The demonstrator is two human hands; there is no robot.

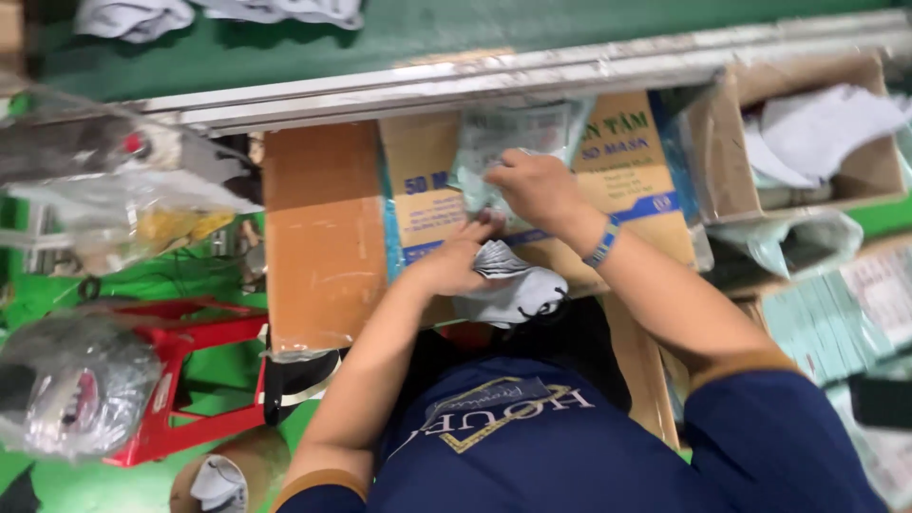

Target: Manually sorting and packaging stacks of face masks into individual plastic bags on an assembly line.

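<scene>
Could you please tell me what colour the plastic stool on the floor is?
The stool is red, seen best in the head view.

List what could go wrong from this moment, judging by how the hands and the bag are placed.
1. The right hand pinches the clear plastic bag only at its lower part, so the bag may sag or slip.
2. The left hand has just a partial grip on the white folded masks, which overhang the printed cardboard box edge and could drop.
3. The crowded surroundings might snag items.
</scene>
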